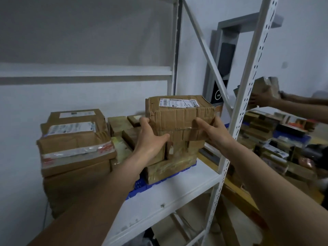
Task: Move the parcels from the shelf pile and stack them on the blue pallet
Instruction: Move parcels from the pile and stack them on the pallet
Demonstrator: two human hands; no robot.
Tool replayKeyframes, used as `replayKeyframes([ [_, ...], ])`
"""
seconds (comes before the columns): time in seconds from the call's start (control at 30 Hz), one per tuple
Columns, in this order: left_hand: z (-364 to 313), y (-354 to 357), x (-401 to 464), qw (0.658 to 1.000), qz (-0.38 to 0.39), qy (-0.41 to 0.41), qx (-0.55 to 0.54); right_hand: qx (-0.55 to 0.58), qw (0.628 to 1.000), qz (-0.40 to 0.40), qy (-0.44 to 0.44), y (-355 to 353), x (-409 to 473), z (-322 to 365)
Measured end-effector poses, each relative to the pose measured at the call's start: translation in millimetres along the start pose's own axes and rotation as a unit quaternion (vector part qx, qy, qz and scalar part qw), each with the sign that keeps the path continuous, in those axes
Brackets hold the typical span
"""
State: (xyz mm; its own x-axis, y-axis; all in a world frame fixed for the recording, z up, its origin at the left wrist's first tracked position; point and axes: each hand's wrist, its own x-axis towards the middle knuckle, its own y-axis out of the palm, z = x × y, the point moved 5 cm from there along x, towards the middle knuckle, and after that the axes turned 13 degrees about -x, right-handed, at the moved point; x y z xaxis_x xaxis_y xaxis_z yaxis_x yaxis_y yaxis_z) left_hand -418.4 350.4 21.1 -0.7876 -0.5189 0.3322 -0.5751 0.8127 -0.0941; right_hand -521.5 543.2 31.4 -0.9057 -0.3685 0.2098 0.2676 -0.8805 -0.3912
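A worn brown cardboard parcel (179, 114) with a white shipping label on top sits highest on the pile of parcels (76, 139) on the white shelf (177, 190). My left hand (150, 137) grips its left side, thumb across the front face. My right hand (213, 132) grips its right side, thumb on the front. A blue pallet (140, 185) shows under the pile at the shelf's front edge. Whether the parcel still rests on the boxes below I cannot tell.
White perforated shelf uprights (248, 96) and a diagonal brace (204, 48) stand right of the parcel. Beyond them another person's hands (262, 99) hold a box above a heap of parcels (276, 139). A grey door frame (221, 59) is behind.
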Motion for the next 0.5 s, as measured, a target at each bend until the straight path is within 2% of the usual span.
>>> replayKeyframes([
  [0.23, 22.1, 36.2, 45.8, 1.000, -0.026, 0.015, 0.010, 0.014, 1.000, -0.002, 0.021, -2.8, 70.0, -33.6],
  [0.5, 36.0, 56.5, 70.1, 0.998, -0.057, 0.000, 0.029, 0.011, 1.000, 0.022, 0.007, -6.2, 128.2, -48.8],
])
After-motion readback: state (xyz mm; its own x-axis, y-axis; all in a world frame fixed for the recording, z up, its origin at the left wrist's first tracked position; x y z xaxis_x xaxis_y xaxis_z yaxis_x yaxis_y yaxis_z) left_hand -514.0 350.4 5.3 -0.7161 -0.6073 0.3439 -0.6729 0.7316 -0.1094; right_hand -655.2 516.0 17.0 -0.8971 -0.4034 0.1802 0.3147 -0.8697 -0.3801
